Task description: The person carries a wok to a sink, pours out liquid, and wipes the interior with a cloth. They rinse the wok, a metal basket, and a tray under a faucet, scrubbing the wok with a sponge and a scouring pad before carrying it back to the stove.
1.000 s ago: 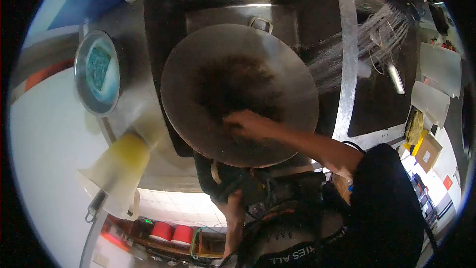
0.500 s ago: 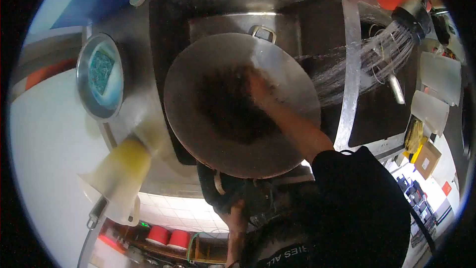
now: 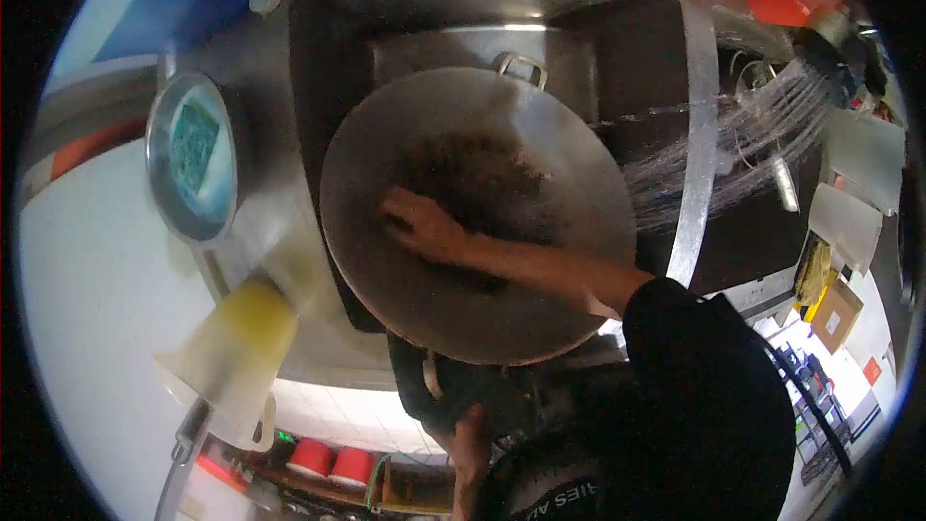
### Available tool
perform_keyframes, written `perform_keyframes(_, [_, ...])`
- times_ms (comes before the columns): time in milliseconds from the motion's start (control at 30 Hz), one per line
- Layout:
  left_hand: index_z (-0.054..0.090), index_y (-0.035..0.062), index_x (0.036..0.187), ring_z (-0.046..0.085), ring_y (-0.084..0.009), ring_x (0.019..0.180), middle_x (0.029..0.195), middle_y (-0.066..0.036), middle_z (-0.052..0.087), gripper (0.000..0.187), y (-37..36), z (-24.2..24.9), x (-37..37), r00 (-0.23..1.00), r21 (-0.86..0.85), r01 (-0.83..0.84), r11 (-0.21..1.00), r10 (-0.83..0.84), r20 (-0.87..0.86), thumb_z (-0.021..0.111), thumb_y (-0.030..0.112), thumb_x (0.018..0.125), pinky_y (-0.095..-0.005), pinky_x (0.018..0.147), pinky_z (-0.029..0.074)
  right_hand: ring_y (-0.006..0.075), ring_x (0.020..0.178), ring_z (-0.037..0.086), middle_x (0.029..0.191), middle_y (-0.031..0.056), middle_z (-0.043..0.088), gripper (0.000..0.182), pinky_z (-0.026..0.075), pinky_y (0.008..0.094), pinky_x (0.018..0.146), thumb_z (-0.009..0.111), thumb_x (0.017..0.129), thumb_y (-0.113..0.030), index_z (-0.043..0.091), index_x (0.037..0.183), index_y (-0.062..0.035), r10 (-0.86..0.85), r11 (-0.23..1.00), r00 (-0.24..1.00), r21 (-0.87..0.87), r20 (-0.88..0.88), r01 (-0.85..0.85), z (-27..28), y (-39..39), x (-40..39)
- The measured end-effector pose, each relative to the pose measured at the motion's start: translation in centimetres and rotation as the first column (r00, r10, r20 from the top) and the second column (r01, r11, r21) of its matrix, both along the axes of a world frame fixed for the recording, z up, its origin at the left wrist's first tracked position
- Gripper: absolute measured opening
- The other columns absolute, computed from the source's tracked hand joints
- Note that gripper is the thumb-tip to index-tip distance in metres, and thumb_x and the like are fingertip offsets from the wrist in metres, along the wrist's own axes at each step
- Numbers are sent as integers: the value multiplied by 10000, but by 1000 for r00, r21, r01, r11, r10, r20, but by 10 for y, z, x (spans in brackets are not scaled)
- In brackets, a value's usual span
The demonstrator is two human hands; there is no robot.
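A wide, round, grey metal wok [image 3: 511, 198] is sitting in the deep steel sink basin [image 3: 434, 12], with a brownish-black patch [image 3: 463, 159] covering much of its inner middle; the bare right hand [image 3: 420, 224], which was reaching toward the patch's far side half a second ago, is now bending down over its left edge; this is bringing a different part of the inner surface under the fingers, while the wok itself is staying in the basin; whether the right grip is holding a scrubber, I cannot tell; the bare left hand [image 3: 470, 442] is resting by a dark, cloth-like bundle [image 3: 487, 397] below the wok's near rim, its grip too dim to read; clear water [image 3: 752, 150] is still spraying from a black shower head [image 3: 831, 50]; on the grey metal table [image 3: 272, 116], a shallow silver metal bowl [image 3: 151, 159] is holding a teal scouring pad [image 3: 196, 147].
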State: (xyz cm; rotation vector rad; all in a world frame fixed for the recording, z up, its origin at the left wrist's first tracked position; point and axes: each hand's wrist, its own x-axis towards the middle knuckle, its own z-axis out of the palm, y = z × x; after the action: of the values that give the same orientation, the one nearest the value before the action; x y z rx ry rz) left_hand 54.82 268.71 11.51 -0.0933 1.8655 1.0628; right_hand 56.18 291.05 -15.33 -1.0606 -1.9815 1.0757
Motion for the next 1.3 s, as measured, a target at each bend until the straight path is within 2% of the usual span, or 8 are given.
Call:
perform_keyframes(200, [533,15,1249,599,-268,1014,1164,-115,602,643,5,0,4,999,4,-38,999,38,-31,701,66,631,-407,853,529,354,1079,598,1114,183,629,271,469,441,950,650,805,-56,637,1075,-39,-483,842,871,-320,-88,434,-6,27,-11])
perform_keyframes(367, [548,35,1235,607,-278,997,1158,-113,605,631,3,0,5,998,-4,-59,998,59,-35,694,44,621,-417,836,542,338,1041,615,1053,167,645,238,481,418,914,614,836,-52,632,1072,-24,88,980,909,-127,-408,-153,45,14,-21])
perform_keyframes(533, [446,-48,1306,561,-231,1043,1185,-125,569,748,23,11,9,999,-114,-42,993,39,-26,738,147,645,-369,952,454,352,1016,622,1042,176,647,218,487,407,910,617,843,-82,640,1051,-20,-314,932,932,-242,-179,268,37,27,-48])
perform_keyframes(633, [451,-47,1298,561,-231,1034,1178,-125,570,735,14,4,9,999,-31,-37,999,36,-32,736,141,647,-371,949,456,364,1037,621,1021,196,648,227,478,408,932,609,866,-137,632,1060,-21,55,994,878,-60,-476,-94,60,19,-30])
perform_keyframes(700, [454,-47,1292,561,-231,1029,1173,-126,571,727,18,1,9,999,-3,-34,999,34,-30,736,136,648,-372,946,457,348,1119,592,1075,194,627,230,460,396,969,630,861,-136,627,1073,-47,-283,846,949,-503,-138,179,19,54,-40])
perform_keyframes(967, [464,-45,1272,562,-232,1013,1157,-129,573,683,6,6,8,999,-27,-23,999,23,-28,724,117,662,-379,933,462,359,1098,586,1147,192,616,202,473,424,937,622,839,-107,620,1034,-51,135,965,980,-207,-148,-164,-6,9,12])
perform_keyframes(1033, [465,-44,1269,562,-234,1013,1157,-131,573,665,10,5,7,1000,-34,-2,999,2,-5,715,110,673,-382,927,463,336,1093,586,1140,164,618,195,478,427,914,599,867,-115,609,1049,-46,-121,951,960,-247,254,186,-71,18,47])
perform_keyframes(1300, [337,15,1317,531,-237,951,1105,-107,535,669,17,1,8,999,-112,-13,994,7,-54,652,121,736,-407,855,479,276,985,586,1104,126,636,288,455,436,878,526,962,-223,584,1186,-50,-651,599,753,-544,95,587,79,61,196])
